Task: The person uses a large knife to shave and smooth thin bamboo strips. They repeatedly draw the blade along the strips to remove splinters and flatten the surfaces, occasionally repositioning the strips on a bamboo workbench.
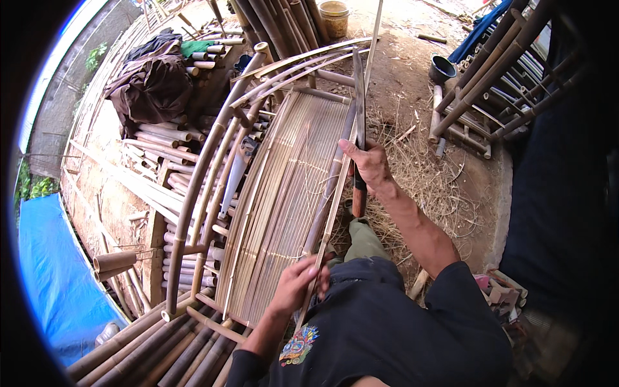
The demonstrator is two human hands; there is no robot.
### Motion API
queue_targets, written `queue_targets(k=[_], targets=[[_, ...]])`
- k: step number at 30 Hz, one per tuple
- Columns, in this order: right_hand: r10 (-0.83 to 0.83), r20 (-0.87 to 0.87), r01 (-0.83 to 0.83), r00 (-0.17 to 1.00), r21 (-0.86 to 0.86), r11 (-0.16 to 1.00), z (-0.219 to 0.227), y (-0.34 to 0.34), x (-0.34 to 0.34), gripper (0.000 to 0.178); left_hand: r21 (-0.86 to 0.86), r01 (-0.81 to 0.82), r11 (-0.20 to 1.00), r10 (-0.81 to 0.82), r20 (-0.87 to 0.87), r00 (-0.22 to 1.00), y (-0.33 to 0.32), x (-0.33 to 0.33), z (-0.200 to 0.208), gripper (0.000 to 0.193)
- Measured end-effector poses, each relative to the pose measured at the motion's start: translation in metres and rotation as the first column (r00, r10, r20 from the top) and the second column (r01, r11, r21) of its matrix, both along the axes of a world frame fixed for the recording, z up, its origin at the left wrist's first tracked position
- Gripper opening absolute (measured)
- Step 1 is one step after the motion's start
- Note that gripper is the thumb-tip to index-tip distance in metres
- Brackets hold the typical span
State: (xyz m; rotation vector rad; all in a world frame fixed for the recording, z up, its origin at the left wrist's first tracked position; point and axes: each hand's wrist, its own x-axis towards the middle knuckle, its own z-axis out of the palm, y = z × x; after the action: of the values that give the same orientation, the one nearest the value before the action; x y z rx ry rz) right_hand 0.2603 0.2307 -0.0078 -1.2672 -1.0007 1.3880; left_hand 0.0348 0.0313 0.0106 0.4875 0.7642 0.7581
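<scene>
A long thin bamboo strip runs from near my body up past the top edge. My left hand is closed around its lower part, close to my shirt. Farther up, my right hand is closed on a long knife, at the base of its blade; the brown handle sticks out below the hand. The blade points away from me, alongside the strip, and my thumb lies near the strip. Both hands are over the right edge of a bamboo bench with a slatted seat.
A saw with a pale blade rests by the bench's curved rails. Bamboo poles are stacked at left, under a dark cloth. Shavings litter the ground. A bamboo frame, black bucket and blue tarp stand around.
</scene>
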Motion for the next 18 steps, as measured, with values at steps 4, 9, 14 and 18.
queue_targets(k=[4,9,14,18], targets=[[0.071,0.619,-0.222,0.783,0.17,0.96,0.016,-0.017,0.005,0.054,0.053,-0.094,0.994,0.102,-0.172,0.98,0.042,0.019,0.007,0.037],[-0.023,0.928,-0.612,0.373,0.264,0.746,0.013,-0.069,0.008,0.065,0.217,-0.162,0.963,0.239,-0.401,0.884,0.061,0.022,0.012,0.032],[-0.138,0.912,-0.578,0.387,0.357,0.734,0.006,-0.063,0.015,0.065,0.291,-0.037,0.956,0.206,-0.578,0.79,0.061,0.029,0.018,0.029],[-0.133,0.924,-0.465,0.359,0.3,0.833,0.004,-0.02,0.061,0.065,0.281,0.029,0.959,0.173,-0.665,0.726,0.037,0.039,0.02,0.034]])
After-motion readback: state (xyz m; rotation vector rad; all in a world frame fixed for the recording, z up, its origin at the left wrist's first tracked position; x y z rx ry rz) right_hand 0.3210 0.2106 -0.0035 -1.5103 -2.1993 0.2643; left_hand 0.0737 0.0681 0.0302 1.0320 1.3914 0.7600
